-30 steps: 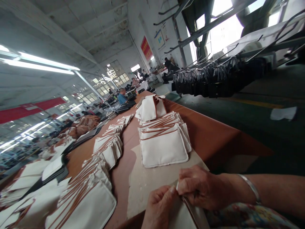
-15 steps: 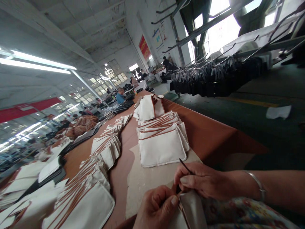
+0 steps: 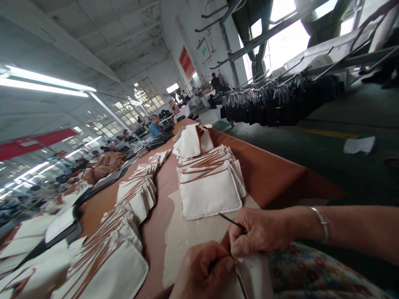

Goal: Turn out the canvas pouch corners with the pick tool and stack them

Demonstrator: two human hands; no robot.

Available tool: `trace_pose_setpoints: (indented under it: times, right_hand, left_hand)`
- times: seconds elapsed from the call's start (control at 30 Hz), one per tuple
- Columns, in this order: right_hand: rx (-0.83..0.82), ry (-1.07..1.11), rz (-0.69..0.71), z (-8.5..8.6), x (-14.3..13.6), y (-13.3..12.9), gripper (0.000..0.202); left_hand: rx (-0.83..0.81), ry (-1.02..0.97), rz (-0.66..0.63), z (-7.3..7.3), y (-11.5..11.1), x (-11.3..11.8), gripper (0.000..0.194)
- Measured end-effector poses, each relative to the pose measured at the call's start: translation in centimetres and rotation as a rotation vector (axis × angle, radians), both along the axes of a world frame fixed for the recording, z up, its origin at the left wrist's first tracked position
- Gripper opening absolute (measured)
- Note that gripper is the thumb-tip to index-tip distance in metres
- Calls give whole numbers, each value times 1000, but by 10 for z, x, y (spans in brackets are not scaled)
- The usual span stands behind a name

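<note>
A white leather-look pouch piece with a brown edge (image 3: 255, 276) lies close to my body, partly cut off by the frame's bottom. My left hand (image 3: 204, 268) pinches its brown-trimmed edge between thumb and curled fingers. Close against it, my right hand (image 3: 257, 232) is closed round a thin dark pointed tool (image 3: 229, 218), whose tip sticks out to the left above the table. The tool's other end is hidden in the fingers, so its kind is unclear. Beyond my hands lies a stack of white pouch pieces with brown trim (image 3: 210, 193).
On the left, a long overlapping row of white pieces (image 3: 112, 265) runs along the brown table (image 3: 268, 170). Tan bundles (image 3: 106, 164) lie farther off. At right, a metal rack (image 3: 264, 45) stands near hanging black items (image 3: 268, 114). A person in blue (image 3: 155, 126) sits farther back.
My right hand has shifted slightly down and turned, so the tool points more to the left and lies flatter. My left hand keeps its pinch on the pouch piece.
</note>
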State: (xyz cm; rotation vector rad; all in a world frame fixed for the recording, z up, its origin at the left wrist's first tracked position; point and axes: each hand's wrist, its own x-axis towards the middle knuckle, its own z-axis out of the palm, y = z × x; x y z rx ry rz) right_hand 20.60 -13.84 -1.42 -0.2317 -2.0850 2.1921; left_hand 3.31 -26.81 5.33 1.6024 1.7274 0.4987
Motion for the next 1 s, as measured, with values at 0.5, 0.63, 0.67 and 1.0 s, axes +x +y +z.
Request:
trace_pose_setpoints:
  times: [0.5,0.63,0.67,1.0]
  right_hand:
    - [238,307,-144,-1,9,-18,16]
    - [238,302,-104,-3,9,-14,24]
    - [229,302,-99,-4,10,-14,24]
    - [165,167,-114,-9,11,-10,22]
  left_hand:
    - [-340,-499,-10,-4,-6,-21,59]
    - [-235,-537,123,-14,-10,-28,58]
    - [-232,-533,153,-17,-10,-29,58]
    - [-53,-228,27,-16,-10,-19,52]
